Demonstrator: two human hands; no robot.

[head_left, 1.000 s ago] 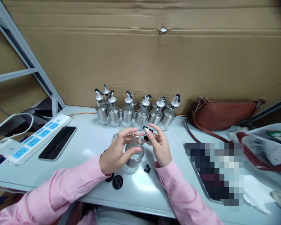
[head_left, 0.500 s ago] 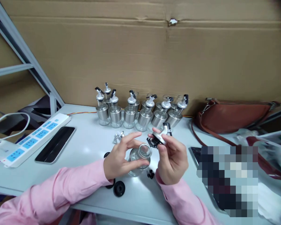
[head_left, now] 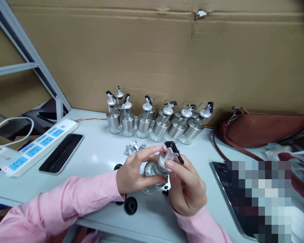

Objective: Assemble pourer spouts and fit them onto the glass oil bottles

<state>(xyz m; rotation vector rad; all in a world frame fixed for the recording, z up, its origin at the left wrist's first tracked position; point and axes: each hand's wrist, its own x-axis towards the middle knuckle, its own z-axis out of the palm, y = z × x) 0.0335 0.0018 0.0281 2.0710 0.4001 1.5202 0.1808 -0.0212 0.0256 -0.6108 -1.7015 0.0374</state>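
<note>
My left hand [head_left: 134, 172] is wrapped round a glass bottle [head_left: 152, 170], thumb on the near side and fingers on the far side. My right hand [head_left: 187, 185] pinches a silver pourer top [head_left: 164, 160] with a black lever, which sits over the bottle's mouth. How deep the pourer's stopper goes into the neck is hidden. Small silver spout parts [head_left: 133, 148] lie just behind my left hand. A black round cap [head_left: 130, 205] rests in front of it, and small black pieces [head_left: 165, 191] lie beneath my right hand.
Several bottles with silver sleeves and pourer tops [head_left: 162, 126] stand along the cardboard wall [head_left: 116, 50]. On the left are a white power strip [head_left: 44, 143] and a phone [head_left: 62, 153]. A brown bag [head_left: 263, 130] and a dark tablet-like device [head_left: 220, 172] lie on the right.
My right hand has brought the pourer top leftward and down from beside the bottle onto its mouth. My left hand still holds the bottle. The whole view has shifted slightly.
</note>
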